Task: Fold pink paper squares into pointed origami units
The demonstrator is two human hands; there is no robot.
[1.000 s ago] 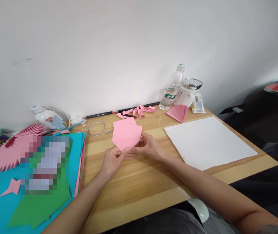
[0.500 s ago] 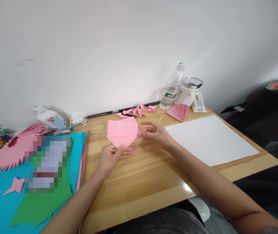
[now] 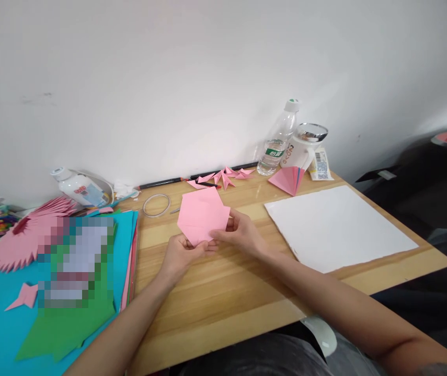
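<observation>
A folded pink paper [image 3: 202,214], five-sided with its point toward me, is held upright above the wooden table [image 3: 223,292]. My left hand [image 3: 180,256] pinches its lower tip from below. My right hand [image 3: 239,235] grips its lower right edge with thumb and fingers closed on it. Both hands meet near the paper's bottom point.
A white sheet [image 3: 336,227] lies to the right. Small folded pink pieces [image 3: 223,177], a pink fan shape [image 3: 286,180], a water bottle [image 3: 280,138] and a white cup [image 3: 304,146] stand at the back. Blue and green sheets [image 3: 50,313], a tape ring [image 3: 156,204] and a pink spiky shape [image 3: 19,235] lie left.
My right hand, which had let go and hovered open beside the paper half a second ago, has closed on the paper's right edge again. The paper has shifted slightly right.
</observation>
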